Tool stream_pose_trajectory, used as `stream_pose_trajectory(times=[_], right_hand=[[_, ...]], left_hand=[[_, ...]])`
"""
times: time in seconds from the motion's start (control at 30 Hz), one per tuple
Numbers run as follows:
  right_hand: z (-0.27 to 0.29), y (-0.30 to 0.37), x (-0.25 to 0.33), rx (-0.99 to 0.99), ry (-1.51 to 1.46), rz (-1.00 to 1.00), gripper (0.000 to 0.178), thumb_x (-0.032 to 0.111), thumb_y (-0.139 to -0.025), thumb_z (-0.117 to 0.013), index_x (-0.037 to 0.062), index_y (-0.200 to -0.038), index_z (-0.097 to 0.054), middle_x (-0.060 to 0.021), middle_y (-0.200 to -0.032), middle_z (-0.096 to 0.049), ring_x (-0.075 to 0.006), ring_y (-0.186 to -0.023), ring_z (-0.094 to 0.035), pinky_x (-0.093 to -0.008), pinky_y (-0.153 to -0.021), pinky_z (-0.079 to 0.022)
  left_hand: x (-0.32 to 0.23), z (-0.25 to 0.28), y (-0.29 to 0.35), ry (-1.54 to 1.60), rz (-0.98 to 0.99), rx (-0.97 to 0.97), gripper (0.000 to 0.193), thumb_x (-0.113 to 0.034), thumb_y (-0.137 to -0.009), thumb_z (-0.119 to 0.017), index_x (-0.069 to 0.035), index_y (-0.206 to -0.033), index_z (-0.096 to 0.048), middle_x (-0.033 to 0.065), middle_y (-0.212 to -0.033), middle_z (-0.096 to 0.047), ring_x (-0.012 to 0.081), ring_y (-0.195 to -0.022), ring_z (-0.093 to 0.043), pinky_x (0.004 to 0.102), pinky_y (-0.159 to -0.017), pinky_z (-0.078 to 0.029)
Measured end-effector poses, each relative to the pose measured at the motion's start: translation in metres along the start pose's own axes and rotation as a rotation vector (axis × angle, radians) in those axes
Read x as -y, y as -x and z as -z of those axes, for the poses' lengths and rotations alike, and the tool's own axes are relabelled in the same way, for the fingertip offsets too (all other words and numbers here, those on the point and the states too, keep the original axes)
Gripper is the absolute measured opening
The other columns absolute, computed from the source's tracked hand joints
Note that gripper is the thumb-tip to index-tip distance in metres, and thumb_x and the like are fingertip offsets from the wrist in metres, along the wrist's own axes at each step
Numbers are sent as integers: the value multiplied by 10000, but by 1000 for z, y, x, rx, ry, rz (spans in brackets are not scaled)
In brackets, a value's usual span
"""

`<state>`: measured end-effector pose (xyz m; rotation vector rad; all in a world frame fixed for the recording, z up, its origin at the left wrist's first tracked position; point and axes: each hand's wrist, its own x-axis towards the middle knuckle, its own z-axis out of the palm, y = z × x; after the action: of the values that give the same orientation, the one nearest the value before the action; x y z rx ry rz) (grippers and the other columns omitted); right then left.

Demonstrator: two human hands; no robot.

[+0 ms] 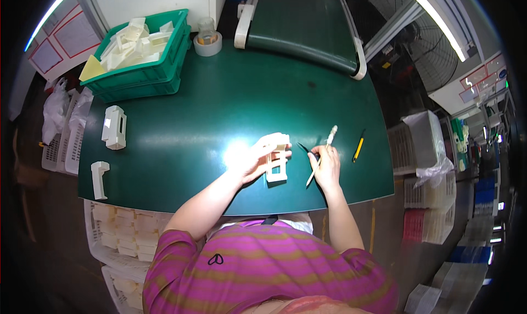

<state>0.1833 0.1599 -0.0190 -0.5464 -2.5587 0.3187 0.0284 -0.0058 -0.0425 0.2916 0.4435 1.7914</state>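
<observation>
Frame (276,166), a cream plastic moulding, lies mid-table (192,127) under our left hand (258,157), fingers curled over its top. Far left, a green crate (148,72) holds cream parts. Two mouldings (114,127) lie left, a yellow knife (358,147) right. Our right hand (326,166) pinches a thin tool (323,155).

Position: worn on the person's head, above the green surface (219,105).
Direction: looks steeply down and forward; forearms enter from the lower edge.
Nearness: close, at arm's reach.
Lens: wide fisheye, edges bend near rim.
</observation>
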Motion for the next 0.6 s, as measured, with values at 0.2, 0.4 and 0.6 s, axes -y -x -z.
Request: stream_pose_trajectory(times=[0.2, 0.4, 0.6], right_hand=[[8, 10, 35, -29, -430, -222, 156, 55, -795, -625, 35, -949, -606, -127, -853, -616, -285, -765, -597, -354, -681, -473], [18, -2, 59, -12, -270, 2, 221, 15, -821, -569, 18, -1035, -621, -122, -766, -590, -243, -707, -587, -322, -655, -466], [17, -5, 67, 4, -134, 4, 198, 76, -825, -586, 67, -1018, -628, -107, -738, -586, -262, -685, -593, -346, -629, -475]], left_hand=[[10, 5, -2, -47, -24, -57, 463, -205, -841, -639, -20, -1229, -465, 189, -1192, -531, 315, -1135, -516, 432, -981, -425], [8, -6, 5, -181, -14, -161, 451, -191, -869, -606, -3, -1246, -445, 171, -1205, -538, 289, -1084, -561, 378, -932, -466], [6, -12, 5, -208, -12, -180, 451, -182, -871, -601, 19, -1244, -447, 172, -1197, -543, 285, -1048, -586, 338, -882, -497]])
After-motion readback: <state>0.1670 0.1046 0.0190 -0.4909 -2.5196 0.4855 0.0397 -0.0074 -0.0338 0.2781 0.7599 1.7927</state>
